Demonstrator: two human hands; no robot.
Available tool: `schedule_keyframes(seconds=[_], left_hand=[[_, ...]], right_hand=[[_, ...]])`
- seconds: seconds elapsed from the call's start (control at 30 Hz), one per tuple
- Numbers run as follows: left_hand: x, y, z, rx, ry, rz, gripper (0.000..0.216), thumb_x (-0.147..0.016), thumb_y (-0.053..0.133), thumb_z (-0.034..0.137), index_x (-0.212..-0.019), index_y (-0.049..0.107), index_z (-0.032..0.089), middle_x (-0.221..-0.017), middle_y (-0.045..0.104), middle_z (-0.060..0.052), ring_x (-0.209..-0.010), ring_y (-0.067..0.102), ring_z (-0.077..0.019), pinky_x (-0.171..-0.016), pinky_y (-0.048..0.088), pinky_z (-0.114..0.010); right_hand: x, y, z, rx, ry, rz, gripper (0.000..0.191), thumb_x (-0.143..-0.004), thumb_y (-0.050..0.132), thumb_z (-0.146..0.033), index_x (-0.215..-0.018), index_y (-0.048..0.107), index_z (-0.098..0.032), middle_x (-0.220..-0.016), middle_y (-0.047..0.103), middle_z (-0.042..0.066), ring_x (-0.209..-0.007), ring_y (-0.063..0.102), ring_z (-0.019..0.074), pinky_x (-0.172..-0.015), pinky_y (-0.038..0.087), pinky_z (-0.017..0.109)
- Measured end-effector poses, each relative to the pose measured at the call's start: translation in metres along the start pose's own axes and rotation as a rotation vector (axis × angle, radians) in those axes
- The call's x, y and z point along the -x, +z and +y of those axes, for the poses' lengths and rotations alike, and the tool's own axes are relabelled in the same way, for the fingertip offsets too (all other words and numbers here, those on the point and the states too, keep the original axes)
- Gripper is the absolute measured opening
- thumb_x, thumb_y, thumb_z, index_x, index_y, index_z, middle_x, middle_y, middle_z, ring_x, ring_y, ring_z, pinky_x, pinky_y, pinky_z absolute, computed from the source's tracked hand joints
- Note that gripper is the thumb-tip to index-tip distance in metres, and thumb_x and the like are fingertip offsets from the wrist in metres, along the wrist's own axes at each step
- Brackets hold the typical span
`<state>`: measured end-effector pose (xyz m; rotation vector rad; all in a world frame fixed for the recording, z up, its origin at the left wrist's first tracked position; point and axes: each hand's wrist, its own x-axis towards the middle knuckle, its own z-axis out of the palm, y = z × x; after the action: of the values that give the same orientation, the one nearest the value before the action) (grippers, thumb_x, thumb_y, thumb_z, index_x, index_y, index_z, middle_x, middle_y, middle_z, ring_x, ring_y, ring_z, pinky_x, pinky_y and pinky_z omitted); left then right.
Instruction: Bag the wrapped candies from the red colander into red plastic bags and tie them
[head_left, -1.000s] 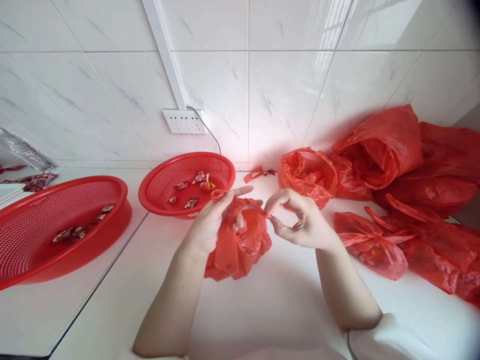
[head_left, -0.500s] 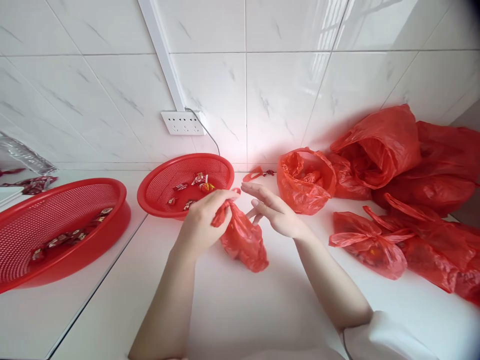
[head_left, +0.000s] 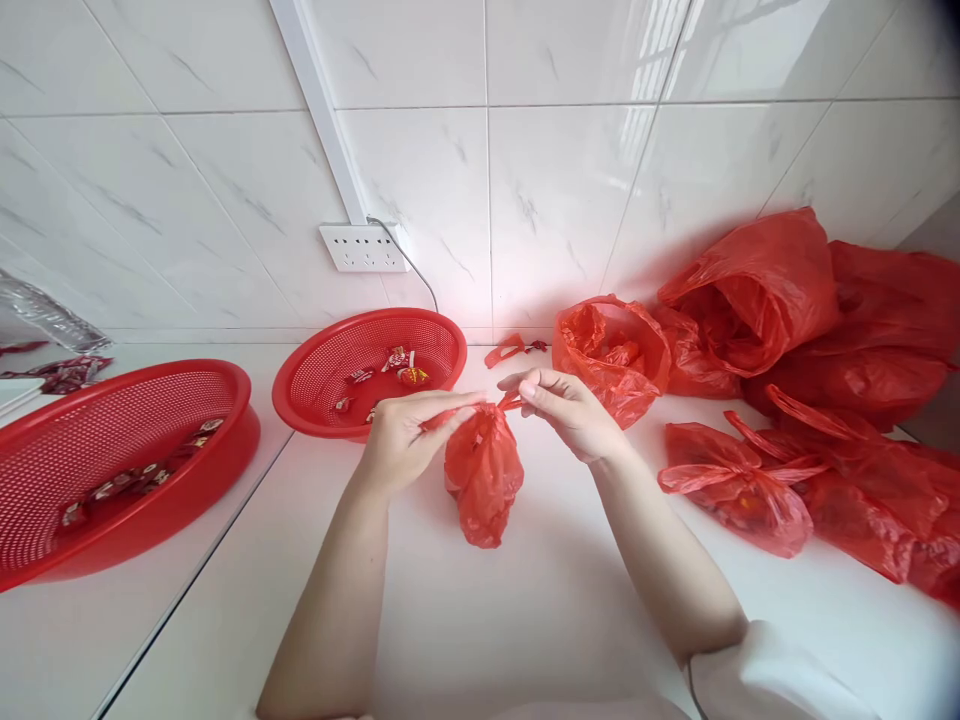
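Observation:
Between my two hands hangs a small red plastic bag [head_left: 484, 480], its neck gathered and its body bulging below. My left hand [head_left: 409, 435] pinches one side of the bag's top, thumb against fingers. On the other side, my right hand [head_left: 562, 408] pinches a twisted handle of the same bag, pulled out to the right. The bag's contents do not show through clearly. Just behind my left hand stands a round red basket [head_left: 300, 385] with a few wrapped sweets [head_left: 412, 376] in it.
A larger red basket [head_left: 240, 400] with wrapped sweets stands at left. An opened red bag [head_left: 622, 390] sits behind my right hand. Tied red bags [head_left: 739, 490] and bigger red bags [head_left: 780, 290] crowd the right side. A socket strip [head_left: 364, 248] is on the tiled wall.
My right hand has gone from spread fingers beside the bag to pinching its handle. The bag has swung from slanting to hanging straight between both hands.

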<state>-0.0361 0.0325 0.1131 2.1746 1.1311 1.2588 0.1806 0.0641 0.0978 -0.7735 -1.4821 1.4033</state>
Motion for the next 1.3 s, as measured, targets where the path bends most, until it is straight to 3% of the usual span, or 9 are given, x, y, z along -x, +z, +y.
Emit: schedule_keyframes(seconds=[0.13,0.23,0.37,0.5,0.77,0.97,1.07,1.17,1.3], left_hand=[[0.0,-0.014,-0.005,-0.175,0.018,0.009,0.018,-0.087,0.061,0.028,-0.071,0.067,0.021,-0.072,0.067,-0.002,-0.072,0.06,-0.0171,-0.069,0.048,-0.029],[0.001,-0.021,-0.006,-0.252,0.065,-0.06,0.037,-0.08,0.061,0.021,-0.05,0.041,0.02,-0.051,0.042,0.002,-0.054,0.041,-0.0131,-0.052,0.033,-0.028],[0.002,-0.024,-0.008,-0.258,0.012,-0.118,0.039,-0.068,0.052,0.012,-0.053,0.017,0.02,-0.051,0.025,0.003,-0.052,0.026,-0.0118,-0.05,0.021,-0.029],[0.003,-0.034,-0.019,-0.256,-0.163,-0.17,0.035,-0.065,0.049,0.013,-0.056,0.016,0.02,-0.054,0.024,0.003,-0.054,0.024,-0.0117,-0.052,0.019,-0.03],[0.006,-0.046,-0.038,-0.142,-0.404,-0.271,0.037,-0.069,0.051,0.018,-0.057,0.016,0.02,-0.058,0.023,0.003,-0.053,0.023,-0.0098,-0.051,0.016,-0.029],[0.0,-0.027,-0.032,-0.142,-0.52,-0.391,0.038,-0.073,0.055,0.021,-0.053,0.022,0.019,-0.053,0.023,0.005,-0.05,0.025,-0.0087,-0.048,0.019,-0.026],[-0.004,-0.022,-0.023,0.034,-0.483,-0.421,0.033,-0.081,0.059,0.033,-0.056,0.045,0.018,-0.057,0.043,0.004,-0.056,0.04,-0.01,-0.052,0.032,-0.024],[-0.006,-0.02,-0.014,0.259,-0.449,-0.401,0.027,-0.086,0.059,0.041,-0.074,0.063,0.018,-0.067,0.055,0.001,-0.063,0.05,-0.0119,-0.059,0.042,-0.024],[-0.006,-0.022,-0.009,0.289,-0.453,-0.334,0.029,-0.089,0.058,0.042,-0.076,0.065,0.017,-0.063,0.053,0.002,-0.061,0.049,-0.011,-0.059,0.042,-0.023]], right_hand=[[0.0,-0.008,-0.004,0.015,0.007,0.056,0.05,-0.085,0.054,-0.062,-0.061,0.05,-0.019,-0.112,0.067,0.008,-0.107,0.059,0.0216,-0.088,0.047,0.033],[0.0,-0.016,-0.009,0.13,-0.006,0.17,0.061,-0.09,0.038,-0.066,-0.052,0.042,-0.019,-0.108,0.067,0.007,-0.111,0.057,0.0227,-0.089,0.046,0.033],[0.004,-0.032,-0.014,0.332,0.028,0.345,0.064,-0.09,0.028,-0.072,-0.064,0.059,-0.022,-0.068,0.061,0.004,-0.083,0.061,0.0206,-0.081,0.047,0.032],[0.011,-0.06,-0.02,0.479,0.019,0.507,0.061,-0.09,0.031,-0.072,-0.082,0.066,-0.023,-0.049,0.045,-0.002,-0.059,0.053,0.0178,-0.071,0.045,0.032],[0.019,-0.097,-0.017,0.593,-0.012,0.734,0.059,-0.089,0.041,-0.068,-0.057,0.051,-0.02,-0.057,0.052,0.001,-0.055,0.047,0.0144,-0.055,0.036,0.029],[0.022,-0.092,-0.023,0.836,0.108,0.54,0.05,-0.087,0.051,-0.059,-0.06,0.057,-0.018,-0.071,0.061,0.003,-0.062,0.054,0.0147,-0.06,0.039,0.028],[0.022,-0.078,-0.022,0.964,0.096,0.354,0.037,-0.087,0.054,-0.056,-0.092,0.066,-0.021,-0.096,0.068,0.005,-0.086,0.062,0.0207,-0.074,0.045,0.031],[0.018,-0.049,-0.013,1.106,0.204,0.092,0.058,-0.081,0.058,-0.062,-0.123,0.057,-0.022,-0.114,0.066,0.01,-0.1,0.063,0.0264,-0.081,0.047,0.036],[0.01,-0.008,0.007,1.291,0.425,-0.113,0.078,-0.073,0.064,-0.067,-0.126,0.052,-0.011,-0.099,0.068,0.016,-0.086,0.065,0.032,-0.066,0.046,0.037]])
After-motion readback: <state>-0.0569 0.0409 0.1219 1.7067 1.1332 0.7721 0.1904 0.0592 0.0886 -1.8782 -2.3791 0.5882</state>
